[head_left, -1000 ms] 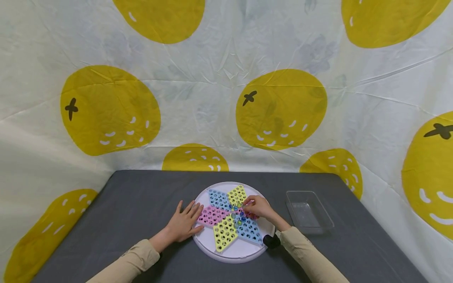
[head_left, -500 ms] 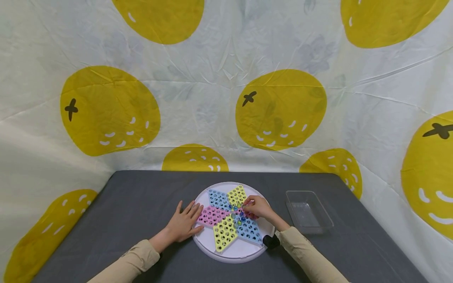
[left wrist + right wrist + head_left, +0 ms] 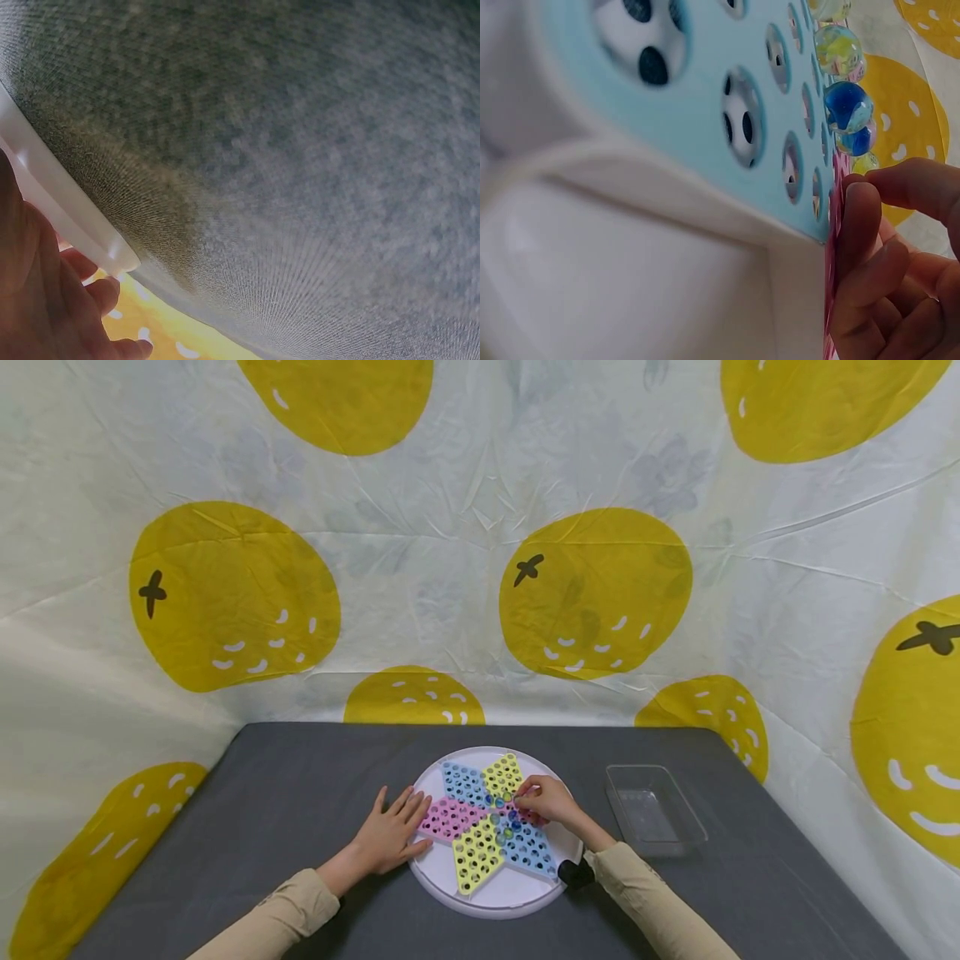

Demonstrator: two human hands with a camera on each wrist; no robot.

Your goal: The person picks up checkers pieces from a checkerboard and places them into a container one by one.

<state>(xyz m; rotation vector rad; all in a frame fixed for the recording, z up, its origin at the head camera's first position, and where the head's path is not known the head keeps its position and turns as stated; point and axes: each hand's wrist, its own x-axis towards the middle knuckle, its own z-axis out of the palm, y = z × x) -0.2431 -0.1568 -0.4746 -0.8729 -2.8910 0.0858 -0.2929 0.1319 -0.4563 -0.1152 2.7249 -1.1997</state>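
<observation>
A white round Chinese checkers board with a star of blue, yellow and pink holed sections lies on the table. Several glass marbles sit around the star's centre; blue swirled marbles show close up in the right wrist view. My left hand rests with spread fingers on the board's left rim. My right hand is over the right pink section, thumb and forefinger pinching what looks like a marble; the fingertips mostly hide it. The other right fingers curl beside the pink section.
Right of the board stands a clear rectangular plastic box on the dark grey table. A fabric backdrop with large yellow fruit prints hangs behind the table's far edge.
</observation>
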